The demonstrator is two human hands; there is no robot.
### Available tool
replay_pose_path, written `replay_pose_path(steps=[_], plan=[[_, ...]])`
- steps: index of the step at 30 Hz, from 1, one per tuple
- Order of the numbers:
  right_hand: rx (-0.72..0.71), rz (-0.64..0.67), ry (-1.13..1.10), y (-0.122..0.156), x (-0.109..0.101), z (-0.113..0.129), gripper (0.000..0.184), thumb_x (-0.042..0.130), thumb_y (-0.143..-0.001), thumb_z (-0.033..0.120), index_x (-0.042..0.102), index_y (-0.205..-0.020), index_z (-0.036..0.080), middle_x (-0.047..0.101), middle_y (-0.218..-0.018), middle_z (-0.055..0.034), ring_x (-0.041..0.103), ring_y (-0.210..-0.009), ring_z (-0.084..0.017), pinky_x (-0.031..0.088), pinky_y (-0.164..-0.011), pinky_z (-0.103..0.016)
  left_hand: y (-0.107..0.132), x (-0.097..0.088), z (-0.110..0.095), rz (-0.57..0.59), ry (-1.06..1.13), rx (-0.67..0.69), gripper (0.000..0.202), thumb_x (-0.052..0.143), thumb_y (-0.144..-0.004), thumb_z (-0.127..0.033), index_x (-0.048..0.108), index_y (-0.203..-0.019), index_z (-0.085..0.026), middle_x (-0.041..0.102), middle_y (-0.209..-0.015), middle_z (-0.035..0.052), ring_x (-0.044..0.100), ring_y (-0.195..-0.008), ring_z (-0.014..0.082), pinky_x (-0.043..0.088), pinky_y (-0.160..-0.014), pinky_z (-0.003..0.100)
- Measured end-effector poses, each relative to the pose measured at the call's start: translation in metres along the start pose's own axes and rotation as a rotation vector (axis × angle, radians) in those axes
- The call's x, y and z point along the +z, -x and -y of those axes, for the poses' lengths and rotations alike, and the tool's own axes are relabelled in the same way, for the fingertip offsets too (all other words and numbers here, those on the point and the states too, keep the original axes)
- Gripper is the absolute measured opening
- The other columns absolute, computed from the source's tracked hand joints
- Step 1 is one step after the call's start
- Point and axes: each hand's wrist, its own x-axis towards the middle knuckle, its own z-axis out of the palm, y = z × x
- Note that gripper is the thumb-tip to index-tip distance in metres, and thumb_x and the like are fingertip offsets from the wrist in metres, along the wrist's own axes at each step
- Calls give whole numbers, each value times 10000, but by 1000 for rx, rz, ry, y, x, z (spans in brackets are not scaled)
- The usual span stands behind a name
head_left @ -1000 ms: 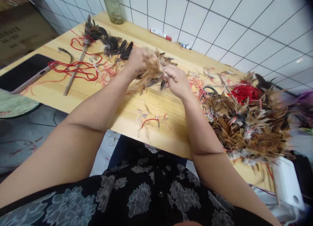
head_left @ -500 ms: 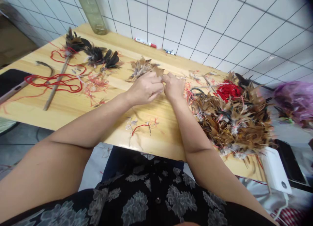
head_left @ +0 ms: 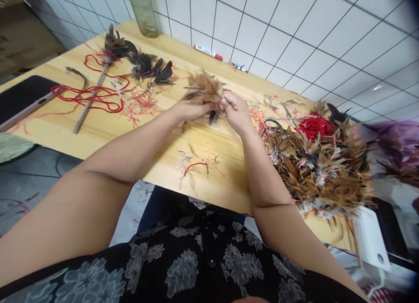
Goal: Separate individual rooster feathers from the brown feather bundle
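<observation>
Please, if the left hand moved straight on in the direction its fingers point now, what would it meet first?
Apart from the feathers against it, the left hand would most likely meet the right hand, which is directly in line; depth is unclear, so they may even be touching.

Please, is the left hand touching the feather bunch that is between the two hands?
Touching. The head view shows the left hand directly against the near side of the feather bunch, with no gap visible between them.
</observation>
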Motion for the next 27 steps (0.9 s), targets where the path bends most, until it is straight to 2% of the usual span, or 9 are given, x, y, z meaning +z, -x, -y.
replay_pose_path(steps=[3,7,10,14,16,18,22,24,27], plan=[[156,-147,66,0,1,-14,356,413,-1235,246,694,-1018,259,780,-1147,-67,731,-1184,-257,562,-1101,-384,1,22,-23,-21,-89,106,267,652,-1031,-374,701,-802,-246,765,-841,72,773,-929,298,615,-982,492],[276,-163,277,5,11,-22,308,472,-1188,224,772,-1128,258,818,-1263,-107,756,-1200,-296,561,-994,-381,6,32,-49,-59,-189,217,227,633,-1036,-280,681,-815,-258,723,-810,88,730,-891,330,609,-932,531],[224,-42,376,10,17,-17,293,521,-1168,249,812,-1195,252,850,-1310,-138,786,-1178,-324,568,-958,-393,7,22,-52,-113,-254,267,282,558,-1104,-287,644,-836,-279,704,-833,101,720,-920,348,593,-918,555],[76,134,326,8,18,-12,281,545,-1125,185,819,-1139,247,874,-1274,-123,788,-1222,-323,577,-1005,-399,4,-6,-30,-131,-243,178,241,609,-1098,-367,719,-894,-298,772,-891,115,747,-997,361,607,-1029,622],[29,190,191,5,15,-11,233,583,-1112,166,777,-1011,245,858,-1197,-96,773,-1201,-296,577,-1043,-394,3,-18,-15,-146,-161,47,264,661,-1087,-455,784,-915,-299,834,-950,102,767,-1035,341,612,-1059,600],[12,195,-45,3,12,-8,272,609,-1139,185,689,-886,244,799,-1057,-64,739,-1095,-246,577,-1037,-367,2,-24,-5,-158,-6,-39,376,705,-1059,-601,806,-891,-280,858,-959,93,773,-988,312,616,-981,542],[153,42,-648,6,9,4,434,576,-1231,296,538,-801,255,604,-839,2,536,-778,-153,520,-805,-271,0,-13,-4,-138,262,-83,683,727,-1009,-908,758,-861,-241,827,-877,56,740,-912,242,601,-890,458],[267,-61,-907,8,10,10,444,579,-1222,265,490,-787,254,567,-810,22,447,-705,-130,447,-701,-230,1,-3,-9,-100,239,-127,667,679,-1091,-866,744,-907,-228,819,-876,27,742,-969,215,610,-948,441],[455,-166,-1175,8,12,13,384,624,-1120,127,464,-792,244,560,-783,49,385,-631,-101,346,-593,-199,2,6,-15,-79,137,-125,475,652,-1148,-646,763,-922,-242,817,-878,30,756,-959,228,620,-955,466]])
